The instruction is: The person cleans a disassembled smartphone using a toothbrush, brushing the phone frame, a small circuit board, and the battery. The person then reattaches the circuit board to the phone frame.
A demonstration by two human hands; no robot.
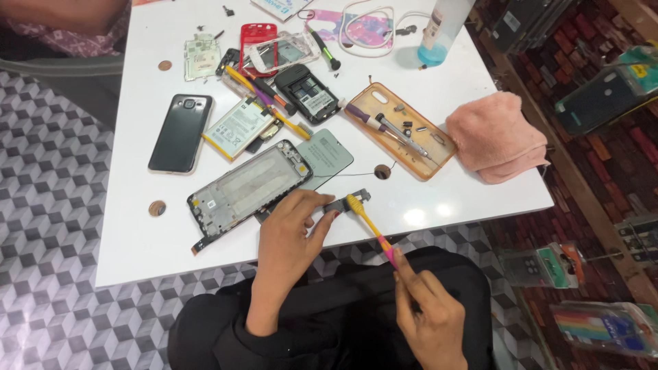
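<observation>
The left hand [291,229] pinches a small grey part [340,203] just right of the phone frame [250,186]; the right hand [425,301] pinches a toothbrush [370,226] by its handle. The part looks light and fragile, best held by its edges.

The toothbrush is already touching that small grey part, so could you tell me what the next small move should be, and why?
Probably a short brushing stroke across the small grey part. The left hand pins it at the white table's front edge, and the yellow toothbrush, held at its pink end by the right hand, has its head on the part, beside the opened phone frame.
</observation>
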